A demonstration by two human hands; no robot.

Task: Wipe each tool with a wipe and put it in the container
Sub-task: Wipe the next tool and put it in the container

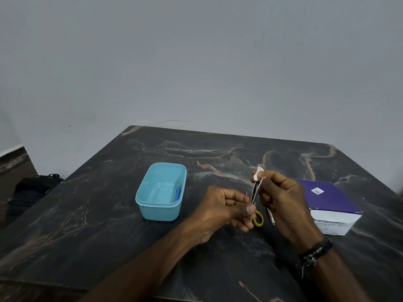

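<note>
Wiping a slim metal tool above the table, tub waiting at 9 o'clock.

Left hand (226,211) pinches the tool (255,192) at its lower end, steadying it; right hand (281,192) pinches the wipe (258,172) round its upper end. The long axis runs 6 to 12, tip leaning to 1. The tool is probably tweezers. The tub (150,211) stands close, for dropping.

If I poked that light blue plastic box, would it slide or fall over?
The light blue plastic box would probably slide rather than tip: it looks low and wide, sitting flat on the smooth dark marble-patterned table. It likely feels light, since it seems thin-walled and holds only a small blue tool.
</note>
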